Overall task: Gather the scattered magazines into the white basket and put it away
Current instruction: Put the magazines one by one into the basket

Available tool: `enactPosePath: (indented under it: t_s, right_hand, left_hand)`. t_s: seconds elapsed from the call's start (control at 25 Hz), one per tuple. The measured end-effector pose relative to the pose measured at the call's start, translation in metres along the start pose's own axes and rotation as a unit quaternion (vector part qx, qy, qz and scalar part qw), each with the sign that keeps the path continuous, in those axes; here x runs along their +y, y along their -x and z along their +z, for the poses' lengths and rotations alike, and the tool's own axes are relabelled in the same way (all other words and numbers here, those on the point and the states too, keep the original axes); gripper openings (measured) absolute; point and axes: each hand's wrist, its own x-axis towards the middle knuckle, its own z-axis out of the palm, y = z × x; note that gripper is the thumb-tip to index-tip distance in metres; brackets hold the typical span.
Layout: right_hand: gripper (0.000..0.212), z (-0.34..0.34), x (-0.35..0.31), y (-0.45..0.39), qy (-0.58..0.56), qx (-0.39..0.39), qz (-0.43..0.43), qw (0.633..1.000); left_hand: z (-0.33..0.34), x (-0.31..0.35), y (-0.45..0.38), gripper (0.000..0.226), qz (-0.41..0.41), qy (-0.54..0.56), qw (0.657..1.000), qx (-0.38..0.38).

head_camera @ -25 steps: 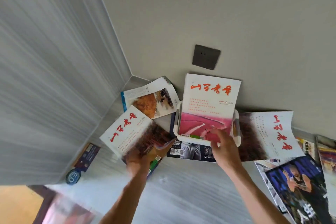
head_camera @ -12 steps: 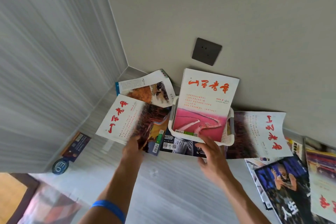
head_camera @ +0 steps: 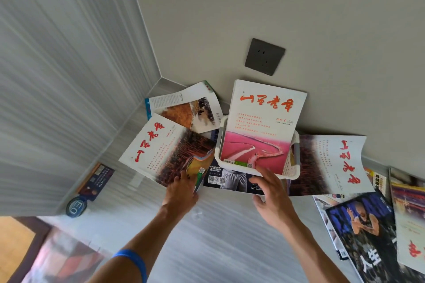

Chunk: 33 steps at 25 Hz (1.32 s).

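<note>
Left hand (head_camera: 181,190) clamped on near corner of red-title magazine (head_camera: 165,147), left of white basket (head_camera: 222,145). Basket sits on table against wall, pink-cover magazine (head_camera: 262,126) already standing in it. Held magazine's long axis runs diagonal, up-left away from hand, so my guess is it needs swinging right and upright to drop in. Right hand (head_camera: 271,195) open, fingers spread, just in front of basket rim, holding nothing. More magazines scattered to right.

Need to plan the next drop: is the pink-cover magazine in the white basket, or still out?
In. The pink-cover magazine stands upright inside the white basket, its top half above the rim.
</note>
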Motion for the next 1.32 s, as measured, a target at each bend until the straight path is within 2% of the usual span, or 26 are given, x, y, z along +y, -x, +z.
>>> enactPosePath:
  t_s: [0.12, 0.2, 0.28, 0.32, 0.36, 0.44, 0.52, 0.56, 0.64, 0.76, 0.84, 0.88, 0.92, 1.0, 1.08, 1.12, 1.2, 1.28, 1.32]
  right_hand:
    - [0.035, -0.004, -0.007, 0.004, 0.008, 0.004, -0.004, 1.000]
    - [0.035, -0.002, -0.016, 0.008, 0.049, 0.014, 0.004, 0.999]
    - [0.036, 0.004, -0.032, 0.014, 0.069, 0.051, -0.006, 0.996]
    - [0.036, 0.008, -0.043, 0.017, 0.061, 0.072, -0.025, 0.995]
    - [0.036, 0.013, -0.052, 0.022, 0.049, 0.085, -0.047, 0.994]
    - [0.034, 0.027, -0.067, 0.033, 0.026, 0.078, -0.077, 0.994]
    - [0.030, 0.043, -0.073, 0.047, 0.008, 0.033, -0.075, 0.997]
    - [0.028, 0.049, -0.073, 0.053, 0.002, 0.008, -0.070, 0.998]
    - [0.027, 0.060, -0.071, 0.065, -0.014, -0.042, -0.067, 0.997]
    - [0.030, 0.061, -0.069, 0.075, -0.065, -0.082, -0.044, 0.994]
    - [0.035, 0.050, -0.072, 0.068, -0.139, -0.075, 0.021, 0.987]
    - [0.041, 0.043, -0.075, 0.060, -0.193, -0.060, 0.056, 0.978]
    - [0.049, 0.035, -0.078, 0.050, -0.265, -0.047, 0.086, 0.959]
    - [0.064, 0.014, -0.085, 0.029, -0.424, -0.056, 0.127, 0.895]
    - [0.056, -0.006, -0.084, 0.015, -0.503, -0.075, 0.123, 0.852]
    - [0.045, -0.013, -0.083, 0.013, -0.508, -0.072, 0.115, 0.851]
    - [0.028, -0.036, -0.070, 0.009, -0.486, -0.009, 0.119, 0.866]
    - [0.022, -0.059, -0.064, -0.003, -0.465, 0.066, 0.138, 0.872]
    - [0.025, -0.084, -0.056, -0.011, -0.461, 0.127, 0.143, 0.867]
  left_hand:
    - [0.013, -0.025, 0.070, 0.059, 0.017, 0.066, 0.997, 0.021]
    - [0.024, -0.044, 0.110, 0.043, 0.006, 0.135, 0.990, 0.032]
    - [0.026, -0.054, 0.123, 0.022, -0.095, 0.211, 0.971, 0.061]
    - [0.026, -0.057, 0.120, 0.022, -0.173, 0.255, 0.948, 0.081]
    - [0.026, -0.057, 0.113, 0.036, -0.263, 0.305, 0.910, 0.093]
    - [0.027, -0.052, 0.100, 0.065, -0.409, 0.377, 0.830, 0.050]
    - [0.031, -0.049, 0.090, 0.072, -0.448, 0.402, 0.798, 0.019]
    - [0.033, -0.050, 0.086, 0.069, -0.445, 0.425, 0.788, 0.019]
    - [0.036, -0.051, 0.084, 0.048, -0.423, 0.489, 0.762, 0.045]
    - [0.030, -0.048, 0.093, 0.015, -0.383, 0.562, 0.718, 0.149]
    - [0.017, -0.052, 0.115, 0.019, -0.312, 0.627, 0.686, 0.197]
    - [0.010, -0.059, 0.129, 0.022, -0.266, 0.651, 0.682, 0.201]
    - [0.002, -0.066, 0.143, 0.020, -0.213, 0.667, 0.689, 0.187]
    - [-0.018, -0.077, 0.163, 0.012, -0.118, 0.692, 0.699, 0.136]
    - [-0.034, -0.073, 0.161, 0.018, -0.065, 0.680, 0.723, 0.104]
    - [-0.042, -0.067, 0.153, 0.019, -0.061, 0.658, 0.742, 0.108]
    - [-0.062, -0.036, 0.119, 0.018, -0.055, 0.641, 0.756, 0.123]
    - [-0.084, -0.011, 0.083, 0.014, -0.057, 0.646, 0.748, 0.139]
    - [-0.101, 0.011, 0.058, 0.012, -0.028, 0.655, 0.743, 0.136]
